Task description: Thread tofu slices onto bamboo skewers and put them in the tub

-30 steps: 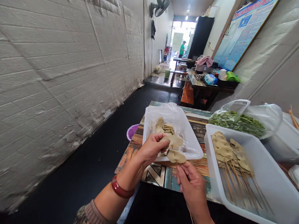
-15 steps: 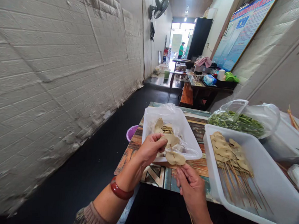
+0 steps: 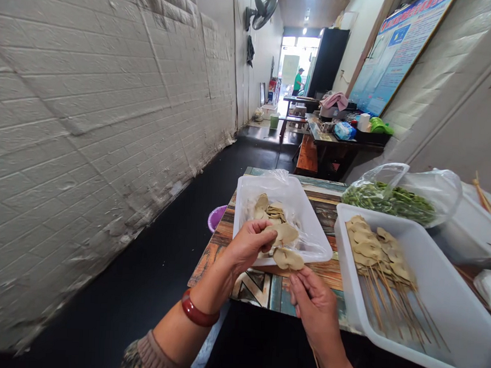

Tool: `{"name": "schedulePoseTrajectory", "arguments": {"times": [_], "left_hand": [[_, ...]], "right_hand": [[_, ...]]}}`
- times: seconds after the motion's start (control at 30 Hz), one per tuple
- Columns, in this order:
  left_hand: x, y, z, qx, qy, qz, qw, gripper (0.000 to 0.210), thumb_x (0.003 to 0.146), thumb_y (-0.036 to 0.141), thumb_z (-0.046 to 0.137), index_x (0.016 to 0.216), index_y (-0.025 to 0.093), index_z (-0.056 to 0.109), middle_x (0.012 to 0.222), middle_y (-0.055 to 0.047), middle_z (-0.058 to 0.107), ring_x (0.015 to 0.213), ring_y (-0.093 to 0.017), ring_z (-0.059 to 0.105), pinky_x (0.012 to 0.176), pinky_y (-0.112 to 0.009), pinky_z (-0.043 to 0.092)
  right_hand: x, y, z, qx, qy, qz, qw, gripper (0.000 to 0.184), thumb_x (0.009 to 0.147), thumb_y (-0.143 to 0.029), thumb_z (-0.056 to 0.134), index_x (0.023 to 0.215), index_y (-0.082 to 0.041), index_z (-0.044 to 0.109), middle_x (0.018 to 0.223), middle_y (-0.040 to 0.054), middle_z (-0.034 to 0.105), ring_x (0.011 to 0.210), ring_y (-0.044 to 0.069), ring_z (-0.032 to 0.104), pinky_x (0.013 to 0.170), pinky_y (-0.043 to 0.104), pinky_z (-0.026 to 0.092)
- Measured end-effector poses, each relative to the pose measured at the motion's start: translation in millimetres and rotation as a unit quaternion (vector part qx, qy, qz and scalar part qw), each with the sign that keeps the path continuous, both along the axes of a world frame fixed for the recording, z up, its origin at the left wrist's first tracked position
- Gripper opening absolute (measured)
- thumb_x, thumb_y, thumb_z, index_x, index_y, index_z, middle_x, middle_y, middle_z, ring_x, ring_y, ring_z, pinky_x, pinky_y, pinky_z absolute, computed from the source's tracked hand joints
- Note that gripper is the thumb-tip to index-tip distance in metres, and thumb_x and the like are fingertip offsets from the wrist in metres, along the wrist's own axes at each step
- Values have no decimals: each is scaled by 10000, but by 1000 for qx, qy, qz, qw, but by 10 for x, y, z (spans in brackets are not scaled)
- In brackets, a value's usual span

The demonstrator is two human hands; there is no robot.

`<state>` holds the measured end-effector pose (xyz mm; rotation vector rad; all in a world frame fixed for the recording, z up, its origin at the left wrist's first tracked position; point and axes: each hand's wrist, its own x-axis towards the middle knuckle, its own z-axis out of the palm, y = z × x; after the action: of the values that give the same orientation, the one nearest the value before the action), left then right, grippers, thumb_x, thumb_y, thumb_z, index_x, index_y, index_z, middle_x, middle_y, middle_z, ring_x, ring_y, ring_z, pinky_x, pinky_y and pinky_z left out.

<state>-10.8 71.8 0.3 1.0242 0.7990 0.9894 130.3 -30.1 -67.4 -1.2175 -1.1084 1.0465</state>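
Observation:
My left hand (image 3: 253, 240) pinches the left edge of a flat tan slice (image 3: 286, 234) between thumb and fingers. My right hand (image 3: 315, 303) is closed on a thin wooden skewer (image 3: 317, 363), whose lower end sticks out below the palm. Another tan slice (image 3: 288, 259) is threaded on that skewer just above my right fingertips. The skewer's tip is at the slice in my left hand; how far it goes through cannot be made out. Behind my left hand, a white tub (image 3: 315, 226) lined with clear plastic holds loose tan slices (image 3: 275, 210).
At right, a larger white tub (image 3: 448, 310) holds several skewers of tan slices (image 3: 366, 242). A clear bag of green vegetables (image 3: 392, 202) lies behind it. Both tubs stand on a patterned wooden table (image 3: 260, 286). A purple basin (image 3: 215, 218) is low at left, near the wall (image 3: 107, 144).
The slice in my left hand has shifted slightly right and down toward the skewered one. My right hand has barely moved.

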Motion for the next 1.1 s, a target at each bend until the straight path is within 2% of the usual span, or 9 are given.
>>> {"name": "schedulePoseTrajectory", "arguments": {"times": [0.33, 0.73, 0.93, 1.1], "left_hand": [[-19, 6, -4, -16, -6, -21, 1000, 289, 615, 348, 758, 582, 136, 565, 520, 50, 437, 464, -40, 329, 460, -184, 236], [-13, -6, 10, -17, -8, -31, 999, 278, 617, 332, 752, 590, 139, 553, 538, 47, 458, 467, -38, 340, 461, -188, 224], [11, -16, -15, 15, 2, 0, 1000, 236, 627, 310, 741, 619, 143, 575, 516, 58, 441, 455, -42, 307, 464, -210, 209], [33, -45, 23, 53, 30, 28, 998, 183, 636, 295, 712, 673, 130, 643, 533, 39, 500, 478, -61, 358, 476, -218, 233]], "right_hand": [[14, -2, 47, -4, 5, 5, 1000, 368, 882, -453, 613, 1087, -171, 731, 510, -56, 472, 402, 83, 373, 370, 196, 318], [-11, 19, 33, -3, -5, 0, 1000, 343, 897, -409, 605, 1109, -168, 726, 518, -53, 473, 412, 81, 374, 384, 202, 314], [-33, 8, 25, -13, 24, 4, 1000, 378, 908, -411, 600, 1186, -164, 668, 537, -59, 476, 422, 83, 374, 377, 187, 302], [-51, 7, 45, -26, 60, 10, 998, 363, 899, -425, 616, 1155, -173, 670, 537, -67, 450, 429, 75, 347, 369, 167, 284]]}}
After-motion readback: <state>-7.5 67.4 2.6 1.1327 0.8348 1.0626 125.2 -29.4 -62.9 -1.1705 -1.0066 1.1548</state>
